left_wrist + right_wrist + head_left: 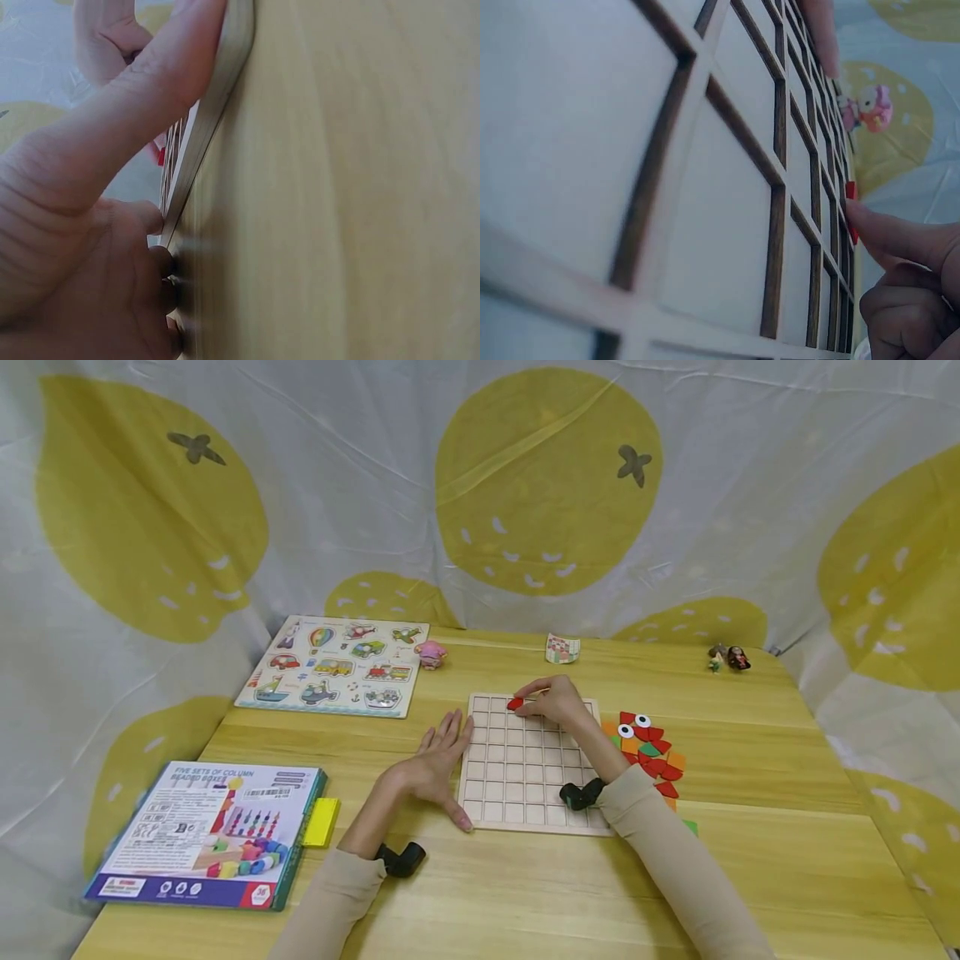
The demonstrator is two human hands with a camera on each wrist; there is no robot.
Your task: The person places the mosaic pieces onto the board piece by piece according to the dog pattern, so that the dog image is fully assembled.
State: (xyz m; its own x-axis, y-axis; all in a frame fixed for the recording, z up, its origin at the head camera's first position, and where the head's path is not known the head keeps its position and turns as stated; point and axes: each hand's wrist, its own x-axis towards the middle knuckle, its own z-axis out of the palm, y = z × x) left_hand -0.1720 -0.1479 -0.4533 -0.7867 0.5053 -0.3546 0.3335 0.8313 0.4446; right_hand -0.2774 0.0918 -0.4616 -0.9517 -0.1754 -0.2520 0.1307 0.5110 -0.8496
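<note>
A wooden grid board [514,792] with square cells lies flat on the table. My right hand [557,702] reaches over its far rows and pinches a small red piece [514,703] with thumb and fingertips. In the right wrist view the red piece [852,189] sits right at the grid's far edge, the thumb against it. With fingers spread, my left hand [431,772] rests along the board's left side. Its thumb lies over the near left corner, and in the left wrist view the thumb [150,82] overlaps the board's edge [214,105].
Right of the board lie several red, orange and green pieces [648,749] with two eye discs, partly behind the right forearm. A vehicle puzzle [348,652], pink figurine [431,654], pattern card [562,648] and small figures [738,658] stand farther back. A boxed toy [202,835] is at left.
</note>
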